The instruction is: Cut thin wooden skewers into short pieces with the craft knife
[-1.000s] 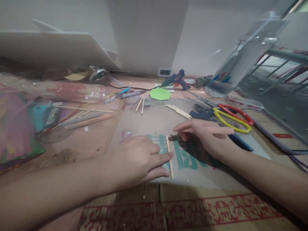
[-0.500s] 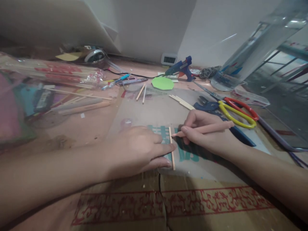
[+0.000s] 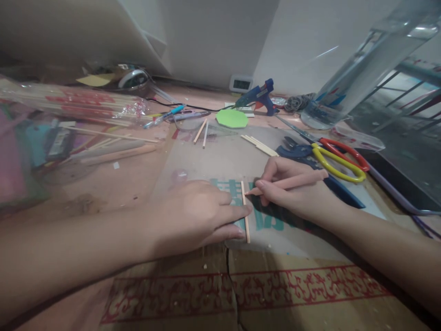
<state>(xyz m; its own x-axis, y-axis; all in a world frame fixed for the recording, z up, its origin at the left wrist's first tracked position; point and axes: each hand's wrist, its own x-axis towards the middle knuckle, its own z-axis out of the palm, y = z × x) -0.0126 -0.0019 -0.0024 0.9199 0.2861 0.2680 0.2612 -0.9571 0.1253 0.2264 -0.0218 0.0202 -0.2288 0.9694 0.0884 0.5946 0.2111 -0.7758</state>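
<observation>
A short wooden stick (image 3: 246,228) lies nearly upright in the view on a translucent sheet (image 3: 206,161) with green printing. My left hand (image 3: 196,211) holds it down, the index fingertip across it and the thumb against its left side. The other fingers of that hand are curled. In my right hand (image 3: 289,188) a pink pen (image 3: 299,180) is gripped between thumb and fingers, its tip touching or very near the upper part of the stick. Behind that hand lie blue-handled cutters (image 3: 296,151) and scissors with yellow and red handles (image 3: 339,170).
Several short sticks (image 3: 258,145) lie beyond my right hand. Farther back are a green paper polygon (image 3: 231,118), a blue glue gun (image 3: 258,95) and a small digital clock (image 3: 240,84). Bagged sticks (image 3: 79,103) lie left; a tall clear container (image 3: 344,92) leans right.
The pen and both hands hold almost the same pose over the stick. The whole view has shifted very slightly.
</observation>
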